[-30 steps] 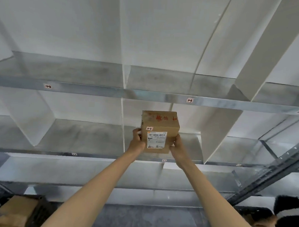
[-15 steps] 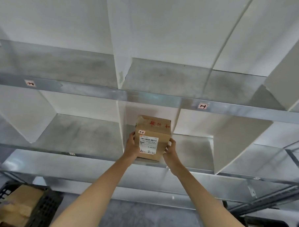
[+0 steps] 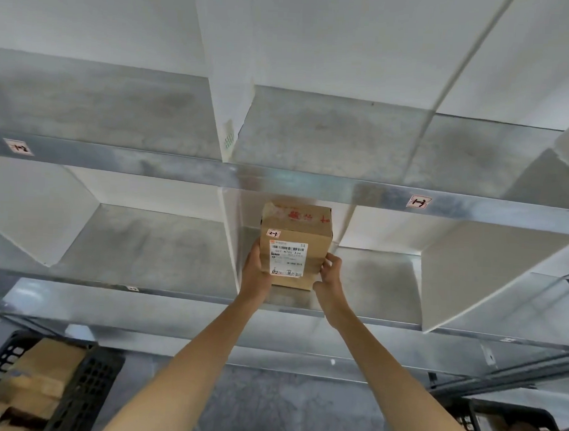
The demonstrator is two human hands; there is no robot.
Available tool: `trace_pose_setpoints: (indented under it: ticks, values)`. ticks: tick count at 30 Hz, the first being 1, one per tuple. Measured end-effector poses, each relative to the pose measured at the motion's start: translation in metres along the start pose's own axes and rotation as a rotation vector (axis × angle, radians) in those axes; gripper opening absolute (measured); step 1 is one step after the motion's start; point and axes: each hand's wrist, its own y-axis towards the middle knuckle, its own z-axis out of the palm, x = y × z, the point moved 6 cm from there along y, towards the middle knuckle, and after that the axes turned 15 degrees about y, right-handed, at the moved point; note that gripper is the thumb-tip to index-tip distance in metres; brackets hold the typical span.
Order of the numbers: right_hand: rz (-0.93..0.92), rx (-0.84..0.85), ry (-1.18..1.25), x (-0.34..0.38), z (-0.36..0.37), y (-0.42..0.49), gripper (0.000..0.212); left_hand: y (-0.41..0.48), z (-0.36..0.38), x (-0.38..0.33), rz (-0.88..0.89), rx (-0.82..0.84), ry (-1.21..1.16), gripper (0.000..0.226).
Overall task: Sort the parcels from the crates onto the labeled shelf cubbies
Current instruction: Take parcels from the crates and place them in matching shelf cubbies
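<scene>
A brown cardboard parcel [image 3: 294,248] stands upright on the middle shelf [image 3: 371,284], at the left end of a cubby beside a white divider [image 3: 231,245]. It carries a white barcode label, a small "2-3" sticker and red writing on top. My left hand [image 3: 257,274] holds its left side. My right hand [image 3: 330,277] has its fingers curled at the lower right edge, thumb near the bottom corner.
The metal shelf above has stickers "1-2" [image 3: 18,147] and "1-3" [image 3: 420,201] on its front rail. White dividers split the cubbies. A black crate [image 3: 83,392] with cardboard parcels sits at the lower left, another crate [image 3: 508,427] at the lower right.
The parcel has moved forward and down into the middle-shelf cubby, where it now rests on the shelf. My view has come closer and tilted up.
</scene>
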Motion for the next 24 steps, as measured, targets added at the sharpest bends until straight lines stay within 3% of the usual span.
trace_pose_setpoints:
  ticks: [5, 13, 17, 21, 24]
  values:
    - [-0.017, -0.004, 0.035, 0.005, 0.013, 0.022, 0.057, 0.027, 0.0, 0.006, -0.027, -0.04, 0.012, 0.046]
    - [-0.053, 0.043, 0.027, 0.005, 0.013, 0.023, 0.057, 0.03, 0.009, 0.002, -0.051, -0.026, -0.052, 0.07]
    - [-0.046, 0.048, 0.022, 0.004, 0.013, 0.02, 0.066, 0.021, 0.008, -0.004, -0.211, 0.004, -0.154, 0.08]
    - [-0.016, 0.056, 0.008, 0.002, 0.013, 0.014, 0.08, 0.014, 0.006, -0.001, -0.308, -0.006, -0.172, 0.072]
    - [0.024, -0.009, 0.016, 0.007, 0.004, 0.004, 0.085, 0.002, 0.004, -0.004, -0.339, -0.011, -0.15, 0.041]
